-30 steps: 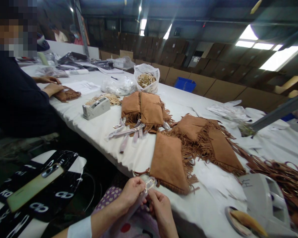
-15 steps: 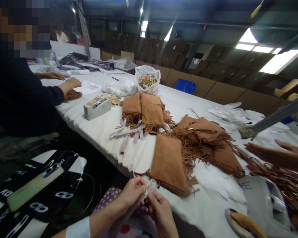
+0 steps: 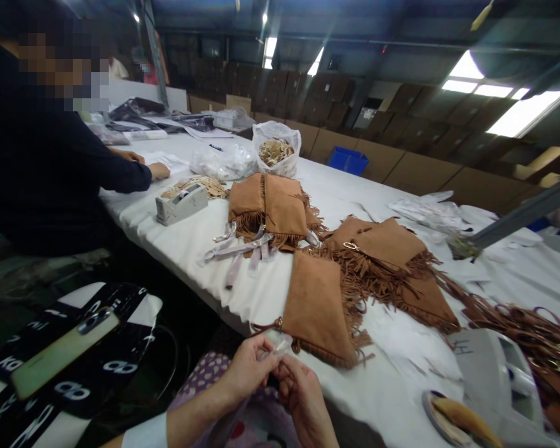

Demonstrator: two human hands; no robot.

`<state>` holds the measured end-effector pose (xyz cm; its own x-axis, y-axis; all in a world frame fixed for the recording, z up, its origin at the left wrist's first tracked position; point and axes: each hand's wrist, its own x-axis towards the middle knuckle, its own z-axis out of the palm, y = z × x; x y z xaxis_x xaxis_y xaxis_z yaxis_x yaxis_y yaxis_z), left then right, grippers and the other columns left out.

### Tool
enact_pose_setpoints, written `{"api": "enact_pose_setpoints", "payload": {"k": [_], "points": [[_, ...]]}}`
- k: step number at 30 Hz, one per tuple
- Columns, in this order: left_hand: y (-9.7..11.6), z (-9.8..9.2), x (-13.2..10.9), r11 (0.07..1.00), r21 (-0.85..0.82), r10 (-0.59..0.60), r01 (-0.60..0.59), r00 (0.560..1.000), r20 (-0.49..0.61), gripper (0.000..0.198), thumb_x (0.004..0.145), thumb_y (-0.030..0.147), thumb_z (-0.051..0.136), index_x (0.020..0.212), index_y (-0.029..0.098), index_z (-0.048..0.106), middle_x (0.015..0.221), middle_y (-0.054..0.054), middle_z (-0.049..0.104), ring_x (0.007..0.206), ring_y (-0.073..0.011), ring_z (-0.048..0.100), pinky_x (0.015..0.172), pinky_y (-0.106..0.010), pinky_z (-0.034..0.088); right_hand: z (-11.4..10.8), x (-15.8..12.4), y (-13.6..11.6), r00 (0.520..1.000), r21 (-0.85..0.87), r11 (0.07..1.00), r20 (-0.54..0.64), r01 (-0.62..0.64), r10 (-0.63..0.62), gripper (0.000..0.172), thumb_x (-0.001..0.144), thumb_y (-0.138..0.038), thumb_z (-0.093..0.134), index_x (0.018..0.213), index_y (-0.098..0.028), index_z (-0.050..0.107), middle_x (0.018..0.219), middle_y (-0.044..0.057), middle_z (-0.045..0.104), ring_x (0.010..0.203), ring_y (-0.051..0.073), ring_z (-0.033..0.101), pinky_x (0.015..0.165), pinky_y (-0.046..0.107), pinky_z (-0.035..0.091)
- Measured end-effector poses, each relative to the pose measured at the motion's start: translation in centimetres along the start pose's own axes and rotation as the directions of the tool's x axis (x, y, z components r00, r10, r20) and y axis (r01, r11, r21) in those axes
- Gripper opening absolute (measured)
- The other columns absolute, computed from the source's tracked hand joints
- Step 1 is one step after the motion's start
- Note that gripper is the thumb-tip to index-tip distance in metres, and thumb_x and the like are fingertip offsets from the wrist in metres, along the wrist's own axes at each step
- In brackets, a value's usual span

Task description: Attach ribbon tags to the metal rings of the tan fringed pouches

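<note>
Clear plastic wrap (image 3: 280, 347) is pinched between both of my hands at the table's front edge. My left hand (image 3: 249, 368) is closed on it from the left. The fingers of my right hand (image 3: 304, 393) press together on its right side. Whether anything lies inside the wrap I cannot make out. Just beyond my fingers lies a tan fringed suede bag (image 3: 312, 305), with a thin strap and metal ring at its near left corner.
More fringed bags (image 3: 387, 242) lie behind, beside plastic-wrapped straps (image 3: 236, 250). A tape dispenser (image 3: 182, 204) stands at left, a larger grey one (image 3: 494, 373) at right. Brown straps (image 3: 532, 336) pile up at far right. A co-worker (image 3: 65, 149) works at left; a phone (image 3: 68, 351) rests on a seat.
The plastic has been drawn lower and closer between my fingers. Another person's hand has left the right side, and the top bag on the pile lies differently. The co-worker's hands have shifted right.
</note>
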<state>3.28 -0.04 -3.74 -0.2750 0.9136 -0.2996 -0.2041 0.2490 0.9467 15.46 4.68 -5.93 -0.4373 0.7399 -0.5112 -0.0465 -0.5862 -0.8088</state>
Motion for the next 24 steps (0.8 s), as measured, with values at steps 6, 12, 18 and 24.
{"api": "enact_pose_setpoints", "payload": {"k": [6, 12, 18, 24], "points": [[-0.4, 0.1, 0.1, 0.998, -0.022, -0.055, 0.055, 0.999, -0.001, 0.026, 0.071, 0.033, 0.063, 0.086, 0.015, 0.052, 0.051, 0.006, 0.054, 0.036, -0.0067, 0.042, 0.038, -0.018, 0.030, 0.1, 0.4, -0.8, 0.998, -0.004, 1.000, 0.059, -0.022, 0.023, 0.051, 0.059, -0.058, 0.080, 0.078, -0.013, 0.064, 0.042, -0.010, 0.036, 0.035, 0.002, 0.023, 0.037, 0.019, 0.017], [-0.3, -0.4, -0.2, 0.978, -0.158, -0.130, 0.139, 0.989, 0.065, 0.040, 0.063, 0.035, 0.071, 0.093, 0.015, 0.053, 0.063, 0.002, 0.064, 0.042, -0.0089, 0.051, 0.044, -0.021, 0.039, -0.1, 0.5, -0.8, 0.999, -0.003, 1.000, 0.020, -0.031, 0.031, 0.050, 0.057, -0.058, 0.080, 0.063, -0.014, 0.057, 0.038, -0.010, 0.035, 0.035, 0.002, 0.023, 0.037, 0.018, 0.016], [0.2, -0.4, 0.2, 0.929, -0.298, -0.229, 0.220, 0.973, 0.006, 0.028, 0.060, 0.038, 0.070, 0.063, 0.013, 0.058, 0.054, -0.001, 0.061, 0.048, -0.0111, 0.051, 0.050, -0.023, 0.037, 0.1, 0.8, -0.7, 0.999, 0.003, 0.999, -0.022, 0.043, -0.043, 0.053, 0.057, -0.063, 0.076, 0.057, -0.016, 0.051, 0.042, -0.006, 0.045, 0.034, 0.002, 0.025, 0.035, 0.019, 0.015], [0.0, -0.9, 0.9, 0.936, -0.283, -0.235, 0.209, 0.970, -0.064, 0.023, 0.055, 0.032, 0.072, 0.057, 0.014, 0.058, 0.047, 0.002, 0.054, 0.046, -0.0097, 0.044, 0.051, -0.025, 0.030, 0.3, 0.9, -0.2, 0.989, -0.181, 0.982, -0.123, 0.056, -0.079, 0.062, 0.057, -0.078, 0.065, 0.056, -0.017, 0.052, 0.035, -0.007, 0.039, 0.030, 0.004, 0.027, 0.034, 0.020, 0.014]]}}
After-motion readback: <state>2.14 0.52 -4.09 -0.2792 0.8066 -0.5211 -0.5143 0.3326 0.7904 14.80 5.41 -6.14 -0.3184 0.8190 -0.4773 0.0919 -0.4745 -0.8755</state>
